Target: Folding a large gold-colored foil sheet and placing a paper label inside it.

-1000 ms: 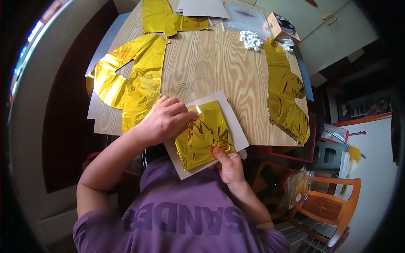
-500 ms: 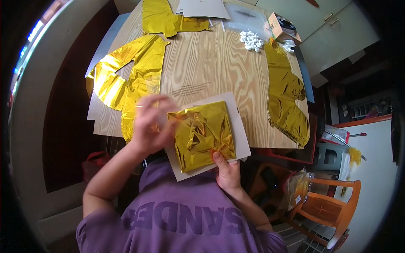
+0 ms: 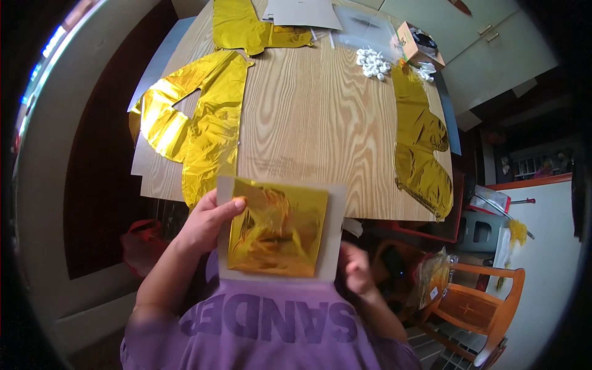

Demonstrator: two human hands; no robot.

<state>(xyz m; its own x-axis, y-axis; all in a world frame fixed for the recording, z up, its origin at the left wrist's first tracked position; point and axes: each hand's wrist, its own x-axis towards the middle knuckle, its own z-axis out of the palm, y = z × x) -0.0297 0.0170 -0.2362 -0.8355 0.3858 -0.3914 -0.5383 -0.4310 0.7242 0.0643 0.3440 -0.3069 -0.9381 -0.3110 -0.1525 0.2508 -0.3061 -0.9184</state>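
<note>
A folded gold foil square (image 3: 280, 234) lies flat on a pale card (image 3: 333, 228). The card is a bit bigger, so a pale edge shows around the gold. Both are held up in front of the person's purple shirt (image 3: 271, 333), at the near side of the wooden table (image 3: 302, 105).

The left hand (image 3: 211, 223) has hold of the card and the foil by their left side. Its thumb (image 3: 234, 206) presses down on top of the gold, near the far left corner. The other fingers go under the card and are mostly hidden. That hand is closed up tight, like a pinch.

The right hand (image 3: 357, 270) is just beside the right edge of the card. It is blurry. Its fingers look a little bent, but I cannot tell if they hold anything.

Farther out, big gold shapes lie on the table: a bent one on the left (image 3: 213, 126), one at the far end (image 3: 237, 28) and a wavy one on the right (image 3: 420, 135). Near the top of the wavy one is a pile of small white things (image 3: 372, 63), with a little box (image 3: 422, 46) close by. A wooden chair (image 3: 472, 303) stands to the right, well apart from the hands.
</note>
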